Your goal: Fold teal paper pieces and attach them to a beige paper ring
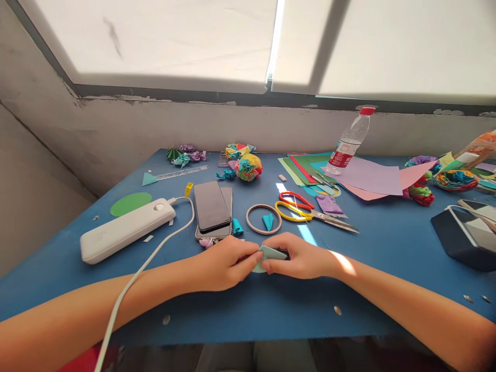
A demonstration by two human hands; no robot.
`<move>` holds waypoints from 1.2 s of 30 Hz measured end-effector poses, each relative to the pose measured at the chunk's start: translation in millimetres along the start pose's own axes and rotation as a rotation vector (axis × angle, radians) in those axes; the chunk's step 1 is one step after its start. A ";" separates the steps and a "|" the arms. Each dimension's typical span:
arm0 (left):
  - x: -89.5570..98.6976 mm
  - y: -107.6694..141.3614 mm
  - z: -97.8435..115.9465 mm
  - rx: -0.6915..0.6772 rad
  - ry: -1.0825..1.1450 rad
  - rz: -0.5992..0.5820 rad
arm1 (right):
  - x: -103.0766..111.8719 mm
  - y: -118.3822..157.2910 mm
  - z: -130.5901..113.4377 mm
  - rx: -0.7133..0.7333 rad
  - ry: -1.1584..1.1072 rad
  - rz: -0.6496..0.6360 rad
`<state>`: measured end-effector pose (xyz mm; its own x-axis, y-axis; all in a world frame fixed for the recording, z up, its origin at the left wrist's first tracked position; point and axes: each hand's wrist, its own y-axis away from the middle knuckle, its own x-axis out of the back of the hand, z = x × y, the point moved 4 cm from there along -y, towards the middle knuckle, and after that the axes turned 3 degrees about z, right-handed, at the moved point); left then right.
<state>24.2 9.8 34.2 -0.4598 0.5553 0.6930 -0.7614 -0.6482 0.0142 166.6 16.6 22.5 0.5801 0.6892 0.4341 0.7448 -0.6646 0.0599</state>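
Observation:
A small folded piece of pale green paper (273, 253) is pinched between both my hands near the table's front edge. My left hand (228, 263) grips its left side with thumb and forefinger. On the other side, my right hand (296, 256) has thumb and fingers closed about it. Just beyond my hands lies a ring-shaped roll (248, 219) with a small folded teal paper (268, 222) inside it. Scissors (310, 214) with red and yellow handles rest behind my right hand. Another rolled teal paper (237, 227) is beside two stacked phones (212, 206).
A white power bank (127, 232) with a cable crosses the left, near a green paper disc (130, 204). Crumpled paper balls (248, 167) lie at the back. Coloured sheets (372, 178) bear a tilted bottle (349, 144). A dark box-like device (461, 237) stands right.

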 end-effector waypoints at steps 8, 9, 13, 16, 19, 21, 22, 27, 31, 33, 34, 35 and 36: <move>-1.7 1.6 2.6 0.017 0.005 -0.053 | 6.8 -3.7 -1.8 0.008 -0.106 -0.020; -2.0 1.9 2.6 0.025 0.012 -0.058 | 6.4 -4.2 -0.9 0.006 -0.109 -0.009; -2.8 1.3 0.8 0.060 0.050 -0.072 | 4.2 -5.2 4.4 -0.007 -0.165 0.021; -3.2 0.2 -2.5 0.108 0.115 -0.065 | 4.9 -5.5 7.4 -0.004 -0.227 0.057; -3.6 -0.5 -5.7 0.151 0.210 -0.048 | 5.4 -5.4 9.3 -0.014 -0.269 0.055; -4.2 -0.7 -7.5 0.165 0.268 -0.046 | 5.6 -4.9 10.4 -0.036 -0.269 0.042; -4.6 -0.7 -8.6 0.171 0.293 -0.050 | 5.9 -4.6 10.9 -0.050 -0.257 0.040; -5.8 -0.7 -14.4 0.208 0.379 -0.053 | 7.2 -3.7 12.1 -0.075 -0.106 0.055; -5.5 -1.6 -14.8 0.201 0.417 -0.027 | 5.7 -4.1 10.1 -0.069 -0.085 0.021; -5.0 -2.2 -14.1 0.183 0.425 -0.006 | 4.4 -4.3 8.9 -0.065 -0.102 0.008; -4.6 -2.5 -13.9 0.171 0.416 0.004 | 3.9 -4.3 8.0 -0.054 -0.114 0.012; -4.3 -2.7 -13.6 0.157 0.398 0.010 | 3.4 -4.1 7.0 -0.037 -0.130 0.022; -4.0 -2.8 -13.3 0.142 0.373 0.014 | 2.9 -3.9 6.1 -0.022 -0.147 0.035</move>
<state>22.2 16.3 21.7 -0.6238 0.6802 0.3850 -0.6952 -0.7080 0.1245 167.5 22.9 18.0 0.6486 0.6994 0.3003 0.7170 -0.6938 0.0672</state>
